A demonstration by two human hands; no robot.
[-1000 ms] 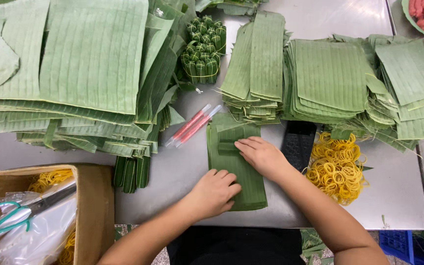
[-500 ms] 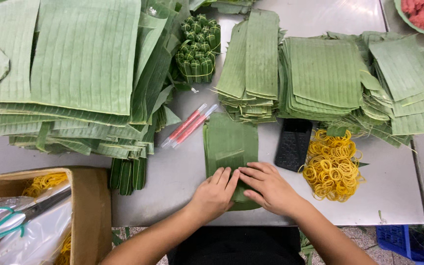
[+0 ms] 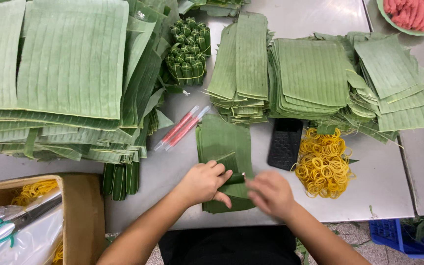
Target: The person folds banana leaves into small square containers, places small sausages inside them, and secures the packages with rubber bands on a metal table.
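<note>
A small stack of dark green banana-leaf strips (image 3: pixel 224 147) is shown lying on the grey metal table (image 3: pixel 384 181), just below the taller piles of cut leaf; its near end is covered by both hands. The left hand (image 3: pixel 203 182) is curled, thumb and fingers pinched on a narrow folded piece of leaf (image 3: pixel 235 178) that is held over the stack; the right hand (image 3: pixel 270 194) is blurred, its fingers drawn together at the other end of that folded piece, though whether it is actually gripped cannot be told.

To the right of the stack a black rectangular device (image 3: pixel 284 143) is seen lying flat, and just beside it a heap of yellow rubber bands (image 3: pixel 324 163); to the left, two red-and-clear pens (image 3: pixel 181 127) are laid side by side at a slant. A large pile of broad, pale green leaf sheets (image 3: pixel 69 64) occupies the upper left; a cluster of small tied leaf parcels (image 3: pixel 188 51) is set behind the pens; a brown cardboard box (image 3: pixel 82 216) stands at the lower left.
</note>
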